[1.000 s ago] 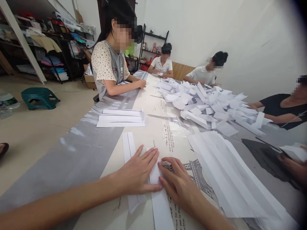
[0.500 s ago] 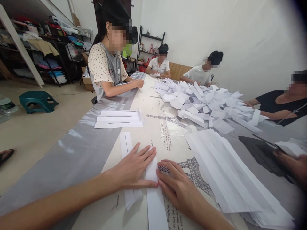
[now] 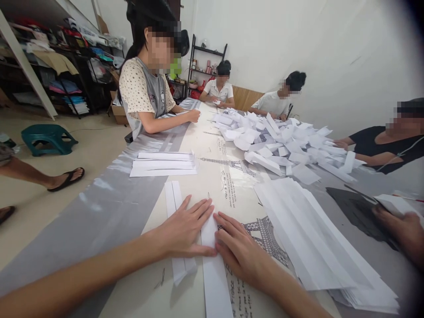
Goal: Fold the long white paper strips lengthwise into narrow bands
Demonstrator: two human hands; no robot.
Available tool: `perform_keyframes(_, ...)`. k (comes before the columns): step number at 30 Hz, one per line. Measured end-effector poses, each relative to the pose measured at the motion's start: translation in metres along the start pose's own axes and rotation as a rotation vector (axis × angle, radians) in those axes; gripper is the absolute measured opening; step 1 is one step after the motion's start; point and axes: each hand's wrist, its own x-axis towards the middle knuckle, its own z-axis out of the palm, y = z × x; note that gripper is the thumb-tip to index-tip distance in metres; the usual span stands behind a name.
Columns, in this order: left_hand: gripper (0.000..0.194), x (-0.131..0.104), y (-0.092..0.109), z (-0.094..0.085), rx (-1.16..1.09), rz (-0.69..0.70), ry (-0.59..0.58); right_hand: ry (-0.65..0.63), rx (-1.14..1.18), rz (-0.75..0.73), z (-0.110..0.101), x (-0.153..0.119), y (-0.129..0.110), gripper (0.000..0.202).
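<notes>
A folded white paper strip [image 3: 215, 278] lies lengthwise on the printed tablecloth in front of me. My left hand [image 3: 187, 229] rests flat on it with the fingers spread, its thumb across the strip. Along the strip's right edge presses my right hand [image 3: 236, 245], fingers stretched forward and partly bent, fingertips touching the paper. A second folded paper piece [image 3: 174, 194] lies partly under my left hand and wrist. To the right is a stack of creased white sheets [image 3: 308, 238].
Several folded papers [image 3: 164, 164] lie ahead on the left. A big heap of folded paper [image 3: 274, 141] covers the far right of the table. Co-workers sit around it; one person's hand [image 3: 400, 229] holds paper at right. A green stool [image 3: 49, 138] stands on the floor.
My right hand has slid forward along the strip's edge, its fingers straighter. My left hand stays nearly in place. A walking person's leg and sandal have come into view at left.
</notes>
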Motion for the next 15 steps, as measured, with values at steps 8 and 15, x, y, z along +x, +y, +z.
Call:
perform_keyframes(8, 0.087, -0.002, -0.001, -0.004, 0.03, 0.01, -0.018, 0.004, -0.036, -0.037, -0.007, -0.004, -0.004, 0.023)
perform_keyframes(15, 0.078, 0.001, -0.008, -0.01, 0.075, -0.054, -0.051, 0.022, 0.007, -0.137, -0.013, -0.011, -0.005, 0.028)
